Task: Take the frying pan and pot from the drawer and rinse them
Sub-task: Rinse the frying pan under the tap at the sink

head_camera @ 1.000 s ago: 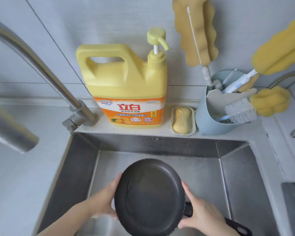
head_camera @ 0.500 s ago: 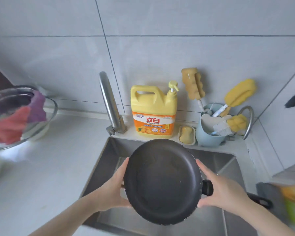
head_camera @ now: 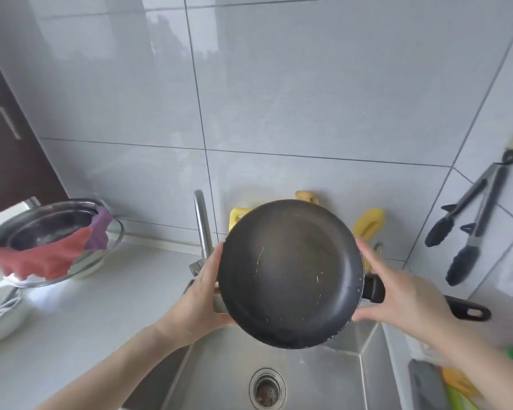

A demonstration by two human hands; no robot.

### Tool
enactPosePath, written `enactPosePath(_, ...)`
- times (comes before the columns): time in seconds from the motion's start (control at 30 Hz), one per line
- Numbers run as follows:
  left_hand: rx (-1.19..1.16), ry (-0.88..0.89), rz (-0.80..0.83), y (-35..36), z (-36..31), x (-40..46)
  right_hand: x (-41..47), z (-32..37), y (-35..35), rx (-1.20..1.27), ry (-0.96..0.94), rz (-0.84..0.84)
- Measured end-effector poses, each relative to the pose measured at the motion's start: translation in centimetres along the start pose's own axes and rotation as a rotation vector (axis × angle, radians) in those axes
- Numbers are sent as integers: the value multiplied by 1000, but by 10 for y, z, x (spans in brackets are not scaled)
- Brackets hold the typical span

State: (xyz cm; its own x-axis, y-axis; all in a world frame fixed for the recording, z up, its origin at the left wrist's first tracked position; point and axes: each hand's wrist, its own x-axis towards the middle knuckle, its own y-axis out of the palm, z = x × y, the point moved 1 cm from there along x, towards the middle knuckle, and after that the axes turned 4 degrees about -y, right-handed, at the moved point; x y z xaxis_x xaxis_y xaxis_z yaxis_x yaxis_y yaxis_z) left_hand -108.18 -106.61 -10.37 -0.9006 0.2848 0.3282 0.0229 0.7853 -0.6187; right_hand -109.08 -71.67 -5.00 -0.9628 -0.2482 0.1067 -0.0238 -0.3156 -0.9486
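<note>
Head view is showing, furthest left, a stack of steel bowls (head_camera: 51, 229) sitting on the pale counter (head_camera: 80, 318) with a red cloth (head_camera: 39, 258) and a purple cloth (head_camera: 100, 232) draped over the rim. Moving right, the faucet (head_camera: 202, 229) is rising behind the left hand (head_camera: 203, 294), which is cupping the left rim of the frying pan (head_camera: 288, 273), fingers curled under and against its edge. The pan is being held up over the sink (head_camera: 219, 377), tilted so its dark inside is facing the camera, with droplets and streaks showing on it. Its long axis is running left to right: the handle (head_camera: 462, 309) is pointing out to the right, past the right hand (head_camera: 397, 294). That hand is lying against the rim beside the handle root, fingers fairly straight and spread, bracing more than clasping. The right hand is therefore the nearer one to the handle, so any regrasp would likely fall to it. The drain (head_camera: 267, 389) is sitting directly below the pan. Further right, black tongs (head_camera: 468, 220) are hanging on the grey tiled wall (head_camera: 308, 84). No pot is identifiable for certain.
</note>
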Motion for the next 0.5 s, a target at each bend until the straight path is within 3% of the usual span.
enactPosePath(0.23,225,275,-321,-21,-41,20,5,4,-43,-33,-212,-351)
enactPosePath(0.5,535,347,-589,-42,-64,18,10,-1,-60,-217,-673,-957)
